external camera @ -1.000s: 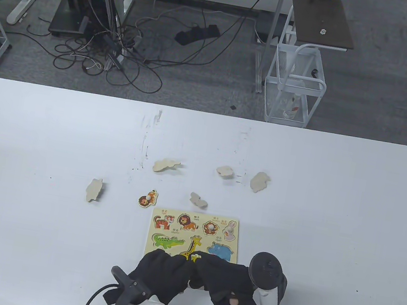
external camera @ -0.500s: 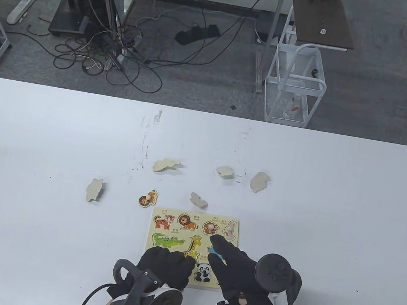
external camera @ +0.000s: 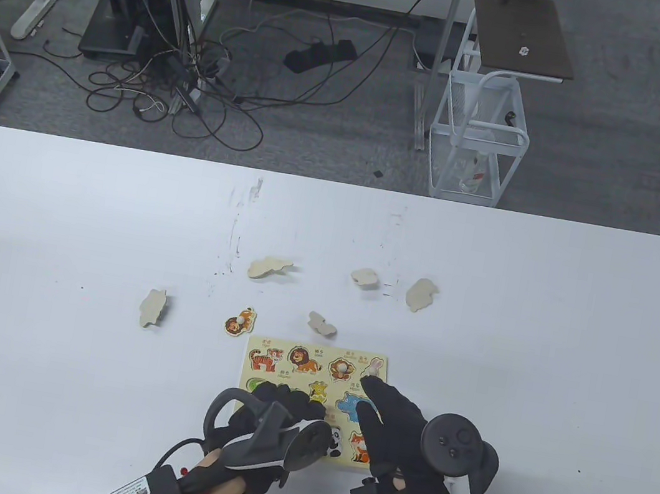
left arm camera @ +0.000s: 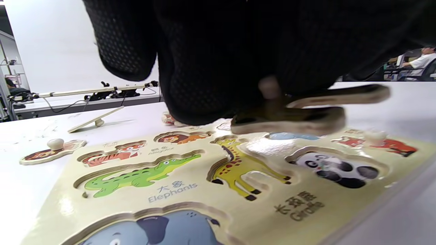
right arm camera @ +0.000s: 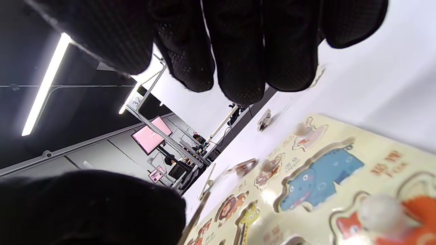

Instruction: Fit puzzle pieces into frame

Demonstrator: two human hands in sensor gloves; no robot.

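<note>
Wooden frame (external camera: 258,374): from the table view, my landmark; a half-second ago my left hand (external camera: 284,407) sat at its near edge, now it has crept over the giraffe recess.
Right hand (external camera: 395,425): has moved toward the frame's far right corner, fingers straight, holding nothing.
Loose pieces: tiger piece (external camera: 240,321) just beyond the frame's far left corner; others face-down farther off.
Left wrist view: shows what the table view hides — my fingers (left arm camera: 218,61) pinch a piece's peg (left arm camera: 269,89) above the giraffe recess (left arm camera: 245,160), unseated.
Right wrist view: fox piece (right arm camera: 385,217) seated; hippo recess (right arm camera: 320,183) vacant.
</note>
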